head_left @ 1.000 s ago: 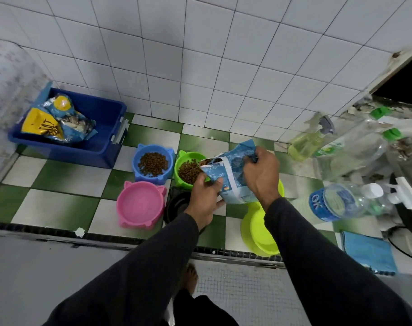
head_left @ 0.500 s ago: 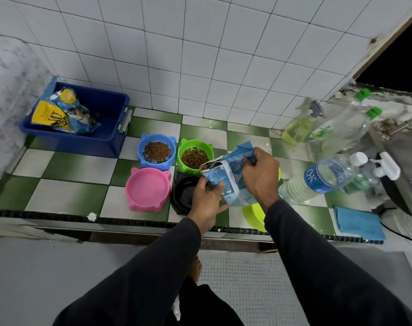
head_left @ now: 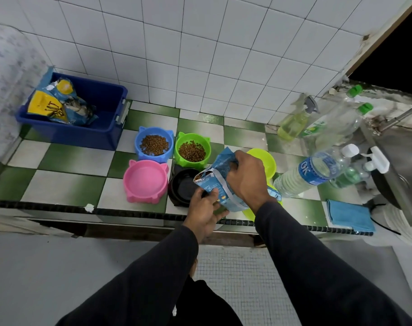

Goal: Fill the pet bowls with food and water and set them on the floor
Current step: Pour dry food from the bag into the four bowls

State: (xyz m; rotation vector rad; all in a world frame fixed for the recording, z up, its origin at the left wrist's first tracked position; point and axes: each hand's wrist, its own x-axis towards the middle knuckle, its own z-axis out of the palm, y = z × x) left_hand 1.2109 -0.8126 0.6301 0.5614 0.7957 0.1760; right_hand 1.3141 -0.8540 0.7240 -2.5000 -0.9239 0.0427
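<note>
Left hand grips food bag low, right hand pinches top, mouth tilted over black bowl, likely to pour. Behind on surface: blue bowl, green bowl hold kibble; pink bowl unfilled.

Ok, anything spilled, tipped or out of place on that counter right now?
No kibble spilled. One oddity: the clear plastic water bottle with a blue label lies on its side by the yellow-green bowls, and could roll.
</note>
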